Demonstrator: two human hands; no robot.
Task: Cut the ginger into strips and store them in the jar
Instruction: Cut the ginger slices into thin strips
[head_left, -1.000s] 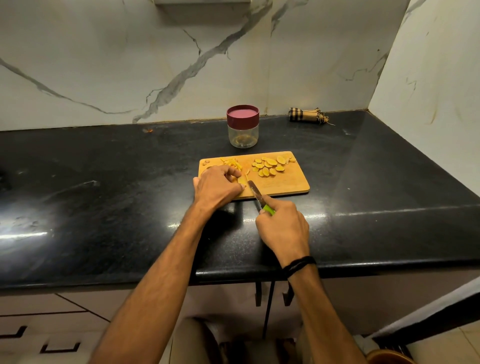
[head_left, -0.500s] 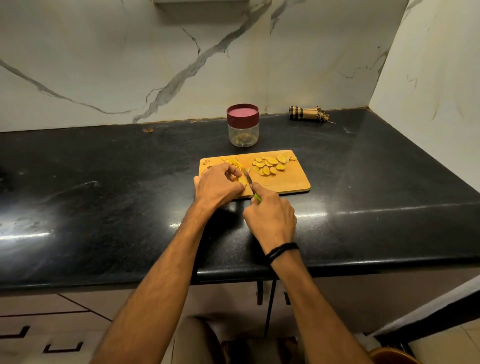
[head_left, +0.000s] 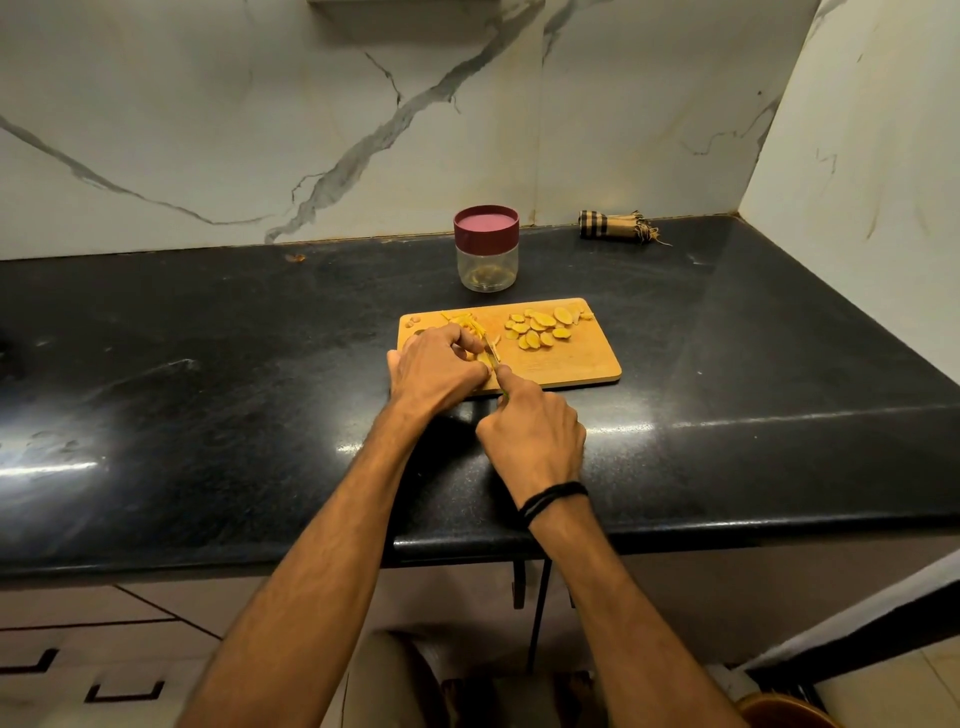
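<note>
The left hand (head_left: 436, 369) sits on the near left part of the wooden cutting board (head_left: 571, 364), its fingers curled down and pinching a ginger piece (head_left: 483, 359) against the wood. The right hand (head_left: 530, 431), just beside it and nearer the person, is wrapped round the green handle of a small knife (head_left: 492, 353), whose blade runs forward along the left fingertips. Just beyond the left hand lies a small heap of cut strips (head_left: 465, 322); ahead and to the right of the right hand, a pile of round ginger slices (head_left: 540, 327) waits uncut. The jar (head_left: 487, 265) stands on the black surface (head_left: 208, 389) beyond the board, well ahead of both hands, with its maroon lid (head_left: 486, 226) on; something pale yellow shows at its bottom, too small to identify. The step in hand appears to be slicing this piece into strips. To do it well, the left fingertips should be tucked back with the knuckles guiding the blade, the piece lying flat so that it cannot rock, and each cut parallel and evenly spaced with a forward draw and not a straight push. The gap between blade and fingers looks very narrow, so a slip is the main risk. A rolled checked cloth (head_left: 615, 227) lies far ahead to the right, against the wall. No brand, label or writing can be read on the jar, knife or board.
</note>
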